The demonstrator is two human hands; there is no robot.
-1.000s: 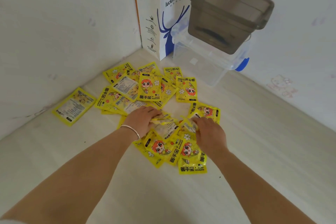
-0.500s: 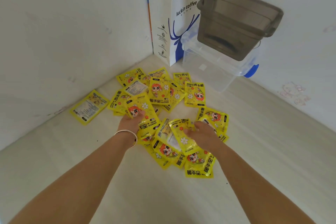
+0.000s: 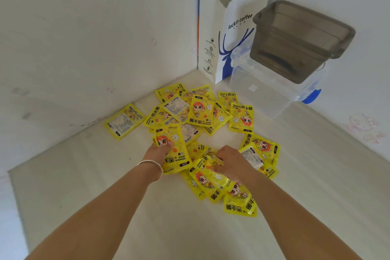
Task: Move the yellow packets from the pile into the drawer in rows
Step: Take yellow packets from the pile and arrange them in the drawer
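Several yellow hand-warmer packets lie in a loose pile (image 3: 202, 116) on the pale floor in a room corner. My left hand (image 3: 157, 152) grips one yellow packet (image 3: 174, 148), face up, at the pile's left side. My right hand (image 3: 229, 159) is closed on another yellow packet (image 3: 207, 161) in the near middle of the pile. A single packet (image 3: 124, 121) lies apart at the left by the wall. The grey-brown drawer bin (image 3: 299, 38) sits tilted on a clear plastic box (image 3: 272, 95) at the back right.
A white and blue paper shopping bag (image 3: 228, 34) stands in the corner beside the clear box. White walls close in on the left and the back. Pale floor stretches toward me and to the right.
My left hand has picked a packet and drawn it left out of the pile. My right hand has shifted onto a packet in the pile's near middle. The camera view has tilted slightly.
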